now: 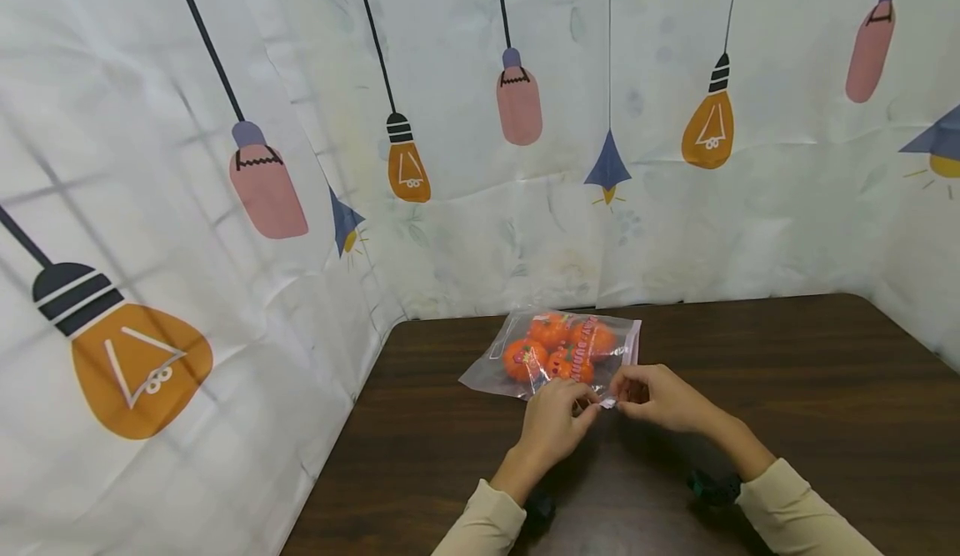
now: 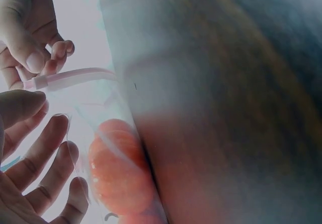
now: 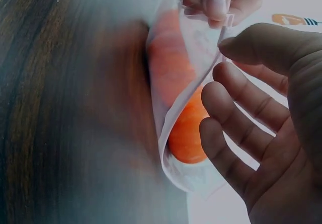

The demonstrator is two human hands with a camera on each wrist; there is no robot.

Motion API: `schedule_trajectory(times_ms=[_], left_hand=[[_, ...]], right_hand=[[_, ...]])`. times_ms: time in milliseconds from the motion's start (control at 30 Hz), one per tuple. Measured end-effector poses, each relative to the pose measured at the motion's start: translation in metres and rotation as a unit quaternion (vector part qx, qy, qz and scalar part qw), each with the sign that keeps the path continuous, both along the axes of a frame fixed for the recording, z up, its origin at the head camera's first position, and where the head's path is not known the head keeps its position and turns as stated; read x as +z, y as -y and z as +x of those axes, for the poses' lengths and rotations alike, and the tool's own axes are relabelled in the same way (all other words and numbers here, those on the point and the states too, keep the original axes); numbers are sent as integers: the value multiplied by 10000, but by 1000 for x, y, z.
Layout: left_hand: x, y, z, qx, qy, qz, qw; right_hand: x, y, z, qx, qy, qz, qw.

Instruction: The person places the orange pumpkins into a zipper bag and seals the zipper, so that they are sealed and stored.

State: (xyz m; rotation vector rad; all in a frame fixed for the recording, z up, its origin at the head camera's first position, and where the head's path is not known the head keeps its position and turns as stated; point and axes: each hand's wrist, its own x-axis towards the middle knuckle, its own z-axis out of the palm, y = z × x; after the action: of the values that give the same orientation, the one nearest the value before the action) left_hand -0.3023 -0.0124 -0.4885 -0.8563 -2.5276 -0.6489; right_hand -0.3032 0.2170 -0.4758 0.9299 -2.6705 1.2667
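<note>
A clear plastic zip bag with pink lettering lies on the dark table, with several small orange pumpkins inside. My left hand pinches the bag's near right corner between thumb and forefinger, its other fingers spread along the plastic. At the same corner my right hand pinches the end of the pink-edged zip strip. A small pale zip slider sits at that end, between both hands' fingertips. In the right wrist view the strip bows away from the corner, and a pumpkin shows behind it.
The brown wood-grain table spreads out around the bag. Behind it and along the left hangs a white cloth printed with lamps and bulbs. Dark wrist devices sit under both forearms.
</note>
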Motion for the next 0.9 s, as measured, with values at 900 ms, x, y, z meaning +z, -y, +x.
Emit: schedule_trajectory(times_ms=[900], left_hand=[[2, 2, -1, -167, 88, -46, 9998]], right_hand=[[-10, 7, -4, 2, -507, -26, 9987]])
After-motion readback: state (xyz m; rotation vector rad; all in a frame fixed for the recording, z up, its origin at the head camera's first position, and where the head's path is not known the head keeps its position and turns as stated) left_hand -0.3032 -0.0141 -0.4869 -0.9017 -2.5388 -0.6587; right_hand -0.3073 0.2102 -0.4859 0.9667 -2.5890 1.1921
